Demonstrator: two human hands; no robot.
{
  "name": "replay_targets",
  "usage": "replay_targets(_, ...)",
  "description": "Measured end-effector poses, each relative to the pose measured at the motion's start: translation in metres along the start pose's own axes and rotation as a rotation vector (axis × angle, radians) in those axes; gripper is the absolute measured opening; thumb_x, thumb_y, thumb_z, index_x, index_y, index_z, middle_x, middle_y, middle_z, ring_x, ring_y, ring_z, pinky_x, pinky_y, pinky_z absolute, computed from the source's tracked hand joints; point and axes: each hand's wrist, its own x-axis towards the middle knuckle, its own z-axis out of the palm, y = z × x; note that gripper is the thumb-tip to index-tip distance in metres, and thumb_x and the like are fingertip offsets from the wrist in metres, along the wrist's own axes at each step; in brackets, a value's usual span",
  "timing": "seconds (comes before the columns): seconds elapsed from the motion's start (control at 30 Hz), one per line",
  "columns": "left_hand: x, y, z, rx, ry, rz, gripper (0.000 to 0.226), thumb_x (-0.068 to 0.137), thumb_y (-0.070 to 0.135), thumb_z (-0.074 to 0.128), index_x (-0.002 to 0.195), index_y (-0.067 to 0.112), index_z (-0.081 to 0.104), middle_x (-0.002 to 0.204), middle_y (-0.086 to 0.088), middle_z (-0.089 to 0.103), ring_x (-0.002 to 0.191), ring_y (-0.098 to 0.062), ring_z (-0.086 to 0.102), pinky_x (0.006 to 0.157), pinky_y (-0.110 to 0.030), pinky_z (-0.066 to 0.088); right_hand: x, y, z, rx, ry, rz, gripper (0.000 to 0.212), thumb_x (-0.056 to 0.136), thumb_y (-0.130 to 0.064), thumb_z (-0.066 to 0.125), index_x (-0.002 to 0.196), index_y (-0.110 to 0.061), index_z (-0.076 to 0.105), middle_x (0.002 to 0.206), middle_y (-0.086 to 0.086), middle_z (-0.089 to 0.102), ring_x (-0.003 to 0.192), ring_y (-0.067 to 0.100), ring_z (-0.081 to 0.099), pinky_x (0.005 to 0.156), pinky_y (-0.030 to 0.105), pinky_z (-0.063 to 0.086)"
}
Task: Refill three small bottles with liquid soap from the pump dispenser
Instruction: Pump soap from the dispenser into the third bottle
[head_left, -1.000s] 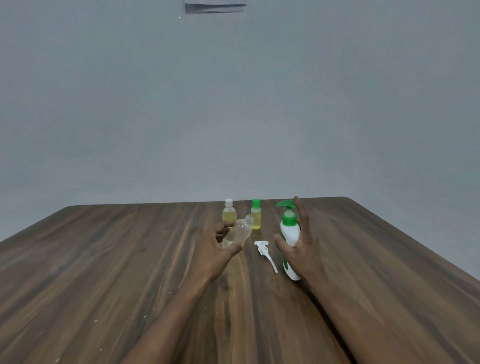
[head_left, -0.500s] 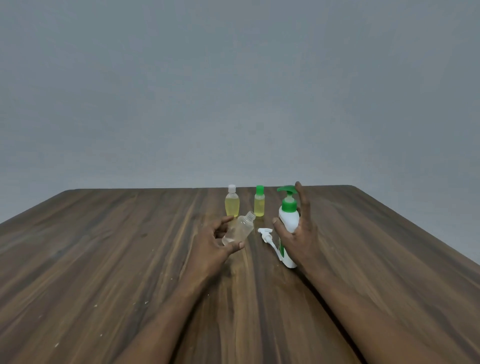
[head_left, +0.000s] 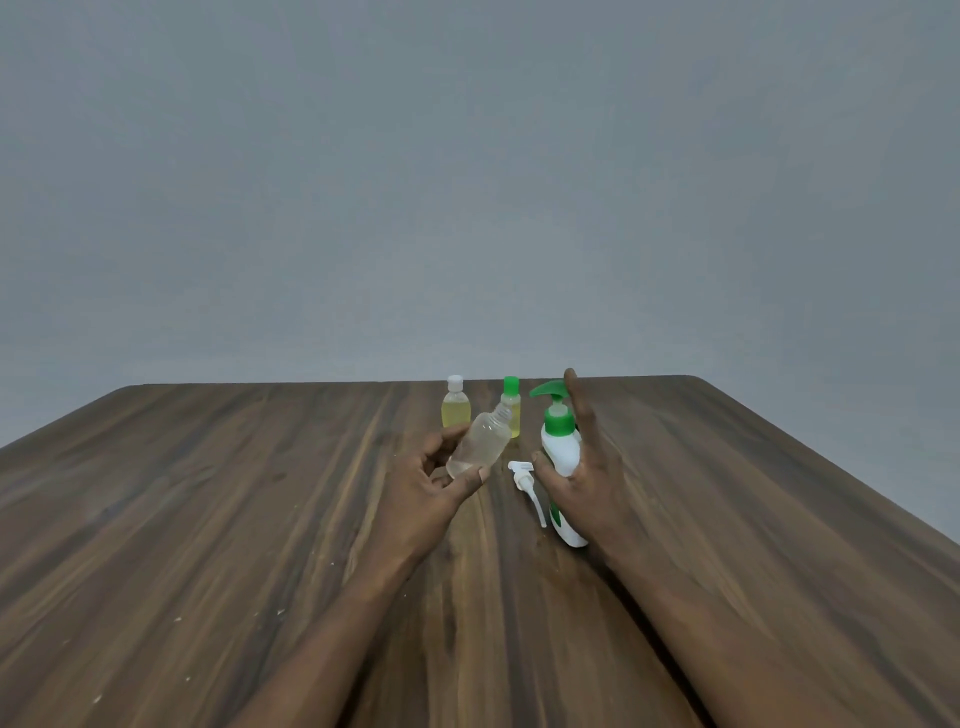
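My left hand (head_left: 434, 480) holds a clear, uncapped small bottle (head_left: 480, 441), tilted with its mouth toward the pump dispenser. My right hand (head_left: 584, 467) grips the white pump dispenser (head_left: 560, 452) with its green pump head, the forefinger raised beside the nozzle. A white spray cap with its tube (head_left: 527, 483) lies on the table between my hands. Behind them stand two small bottles of yellow liquid, one with a white cap (head_left: 455, 406) and one with a green cap (head_left: 511, 408).
The dark wooden table (head_left: 208, 519) stretches wide on both sides, with a few pale specks on its left part. A plain grey wall rises behind the far edge.
The clear bottle in my left hand has risen slightly and come nearer the dispenser's nozzle. My right hand keeps its hold on the dispenser. The camera has tilted a little.
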Motion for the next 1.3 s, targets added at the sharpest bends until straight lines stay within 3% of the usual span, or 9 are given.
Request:
replay_targets(0.07,0.003,0.004,0.001,-0.050,0.013,0.007,0.047,0.085,0.011,0.077,0.129,0.024,0.065,0.120,0.012,0.071,0.113,-0.001,0.065,0.095,-0.026,0.053,0.001,-0.001,-0.002,-0.027,0.007,-0.025,0.098,0.082,-0.006,0.072,0.156,-0.049,0.024,0.138,0.000,0.059,0.109,0.029,0.062,0.099,0.033,0.049)
replay_targets(0.27,0.006,-0.001,0.002,-0.038,-0.024,-0.005,0.047,0.085,0.020,0.077,0.129,0.035,0.065,0.124,0.008,0.070,0.117,-0.015,0.065,0.101,-0.050,0.052,0.000,0.001,-0.002,-0.025,-0.004,-0.067,0.100,0.080,-0.007,0.074,0.154,-0.050,0.023,0.146,-0.008,0.053,0.114,0.020,0.062,0.096,0.018,0.045)
replay_targets(0.4,0.008,-0.003,0.000,-0.076,0.005,-0.015,0.053,0.077,0.029,0.080,0.128,0.032,0.067,0.121,0.008,0.072,0.115,-0.015,0.066,0.100,-0.052,0.053,0.000,-0.001,0.001,-0.020,-0.010,-0.108,0.099,0.080,-0.004,0.073,0.156,-0.046,0.025,0.151,-0.024,0.045,0.132,0.003,0.052,0.106,0.014,0.039)
replay_targets(0.63,0.011,-0.006,0.001,-0.193,0.070,-0.010,0.047,0.072,0.019,0.088,0.115,0.019,0.069,0.113,-0.001,0.075,0.109,-0.018,0.071,0.095,-0.054,0.056,0.001,-0.001,0.002,-0.041,-0.018,-0.085,0.095,0.084,-0.010,0.076,0.155,-0.047,0.025,0.145,-0.033,0.045,0.122,-0.010,0.054,0.095,0.001,0.037)
replay_targets(0.8,0.009,-0.006,0.002,-0.269,0.026,0.007,0.046,0.082,0.004,0.080,0.124,0.019,0.067,0.122,0.002,0.072,0.117,-0.016,0.067,0.097,-0.039,0.056,0.003,-0.003,-0.002,0.020,-0.023,-0.064,0.097,0.085,-0.014,0.082,0.150,-0.057,0.024,0.147,-0.016,0.050,0.131,-0.001,0.050,0.103,0.009,0.038)
replay_targets(0.97,0.009,-0.006,0.009,-0.318,0.039,0.008,0.047,0.082,0.003,0.079,0.125,0.021,0.068,0.118,0.004,0.074,0.113,-0.015,0.069,0.085,-0.021,0.055,0.001,0.001,0.003,-0.008,0.002,-0.013,0.106,0.086,-0.006,0.071,0.153,-0.061,0.011,0.142,-0.017,0.053,0.106,-0.011,0.059,0.082,-0.001,0.038)
replay_targets(1.07,0.011,-0.007,0.010,-0.324,0.054,0.021,0.049,0.081,0.001,0.079,0.125,0.020,0.068,0.115,0.003,0.075,0.110,-0.013,0.070,0.083,-0.019,0.055,0.003,0.003,0.005,0.015,-0.003,-0.004,0.100,0.083,-0.001,0.070,0.157,-0.050,0.021,0.137,-0.015,0.057,0.096,-0.006,0.062,0.077,0.000,0.040)
replay_targets(1.17,0.013,-0.008,0.012,-0.343,0.070,0.023,0.050,0.080,-0.001,0.079,0.126,0.018,0.068,0.117,0.000,0.075,0.109,-0.014,0.071,0.081,-0.019,0.056,0.004,0.003,0.005,0.051,0.015,-0.018,0.094,0.084,-0.004,0.074,0.153,-0.048,0.028,0.137,-0.018,0.056,0.108,0.001,0.062,0.086,0.002,0.040)
replay_targets(1.3,0.020,-0.011,0.017,-0.393,0.069,0.008,0.050,0.078,-0.007,0.078,0.123,0.010,0.066,0.117,-0.005,0.074,0.107,-0.019,0.072,0.081,-0.022,0.057,0.006,0.001,0.004,0.091,0.044,-0.017,0.085,0.085,-0.029,0.078,0.150,-0.047,0.027,0.140,-0.009,0.058,0.120,-0.001,0.058,0.092,0.004,0.040)
